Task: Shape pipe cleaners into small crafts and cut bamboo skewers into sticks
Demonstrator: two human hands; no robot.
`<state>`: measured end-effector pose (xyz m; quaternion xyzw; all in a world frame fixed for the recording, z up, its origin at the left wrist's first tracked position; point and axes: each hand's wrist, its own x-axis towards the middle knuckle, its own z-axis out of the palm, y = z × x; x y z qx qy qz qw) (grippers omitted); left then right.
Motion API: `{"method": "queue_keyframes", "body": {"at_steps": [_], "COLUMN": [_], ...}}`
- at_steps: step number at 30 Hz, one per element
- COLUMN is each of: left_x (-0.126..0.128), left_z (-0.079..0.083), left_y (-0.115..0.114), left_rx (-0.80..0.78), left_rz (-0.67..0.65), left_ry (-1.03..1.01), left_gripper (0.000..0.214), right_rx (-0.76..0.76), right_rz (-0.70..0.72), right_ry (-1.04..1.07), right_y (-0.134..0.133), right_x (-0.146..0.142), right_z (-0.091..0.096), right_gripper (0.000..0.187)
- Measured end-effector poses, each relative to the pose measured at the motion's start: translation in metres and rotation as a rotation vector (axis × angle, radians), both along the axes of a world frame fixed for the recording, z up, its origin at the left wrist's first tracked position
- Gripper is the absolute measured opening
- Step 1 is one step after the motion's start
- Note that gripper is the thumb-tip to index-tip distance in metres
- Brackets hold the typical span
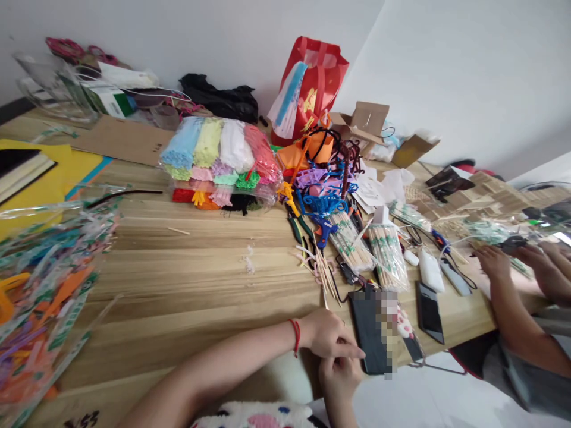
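My left hand [326,336], with a red cord bracelet at its wrist, lies over my right hand at the table's front edge. Its index finger is stretched out to the right and the fingers are apart. Below it, my right hand [339,377] is closed, its fingers curled in; whether something is inside is hidden. A flat black rectangular item [366,333], partly pixelated, lies just right of both hands. Loose wooden sticks [328,276] lie beyond my left hand. Further back are a blue glue gun [325,230] and green-handled pliers [296,229].
Bundled pipe cleaners [220,157] and a red bag [312,89] stand at the back. Packed sticks [387,252] and a dark phone [429,312] lie to the right. Plastic-wrapped craft pieces [57,285] cover the left. Another person's hands [495,264] are at the far right.
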<state>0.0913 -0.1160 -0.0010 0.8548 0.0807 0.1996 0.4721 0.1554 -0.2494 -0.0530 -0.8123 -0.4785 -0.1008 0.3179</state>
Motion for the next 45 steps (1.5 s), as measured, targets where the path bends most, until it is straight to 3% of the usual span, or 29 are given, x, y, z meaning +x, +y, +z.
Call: {"method": "queue_keyframes", "body": {"at_steps": [3, 9, 13, 16, 20, 25, 31, 37, 42, 45], "left_x": [-0.014, -0.076, -0.101, -0.093, -0.059, -0.034, -0.049, -0.048, -0.063, -0.068], "left_z": [0.003, 0.015, 0.019, 0.022, 0.022, 0.012, 0.009, 0.01, 0.008, 0.008], "left_y": [0.008, 0.024, 0.031, 0.028, 0.012, -0.011, -0.024, -0.027, -0.031, -0.03], "left_rx": [0.038, -0.049, -0.145, -0.193, -0.246, -0.289, -0.362, -0.408, -0.383, -0.405], "left_rz": [-0.086, 0.042, 0.086, 0.12, 0.072, 0.076, 0.208, 0.21, 0.47, 0.513], "left_ry": [0.02, 0.056, 0.019, -0.045, -0.18, -0.265, -0.432, -0.291, -0.215, -0.252], "left_gripper": [0.023, 0.029, 0.034, 0.037, 0.036, 0.034, 0.034, 0.04, 0.049, 0.047], "right_rx": [-0.01, -0.013, 0.001, 0.055, 0.092, 0.001, -0.102, -0.069, -0.179, -0.184], "right_rz": [0.09, 0.377, 0.45, 0.411, 0.238, 0.058, 0.2, 0.186, 0.3, 0.33], "right_ry": [0.006, 0.141, 0.176, 0.161, 0.157, 0.357, 0.516, 0.646, 0.904, 0.947], "right_y": [0.01, 0.043, 0.059, 0.055, 0.035, 0.02, 0.027, 0.028, 0.04, 0.045], "right_x": [-0.01, -0.056, -0.075, -0.068, -0.047, -0.038, -0.038, -0.04, -0.06, -0.068], "right_z": [0.0, 0.015, 0.02, 0.02, 0.024, 0.04, 0.048, 0.043, 0.061, 0.072], "right_gripper": [0.039, 0.035, 0.031, 0.029, 0.03, 0.036, 0.03, 0.03, 0.036, 0.035]}}
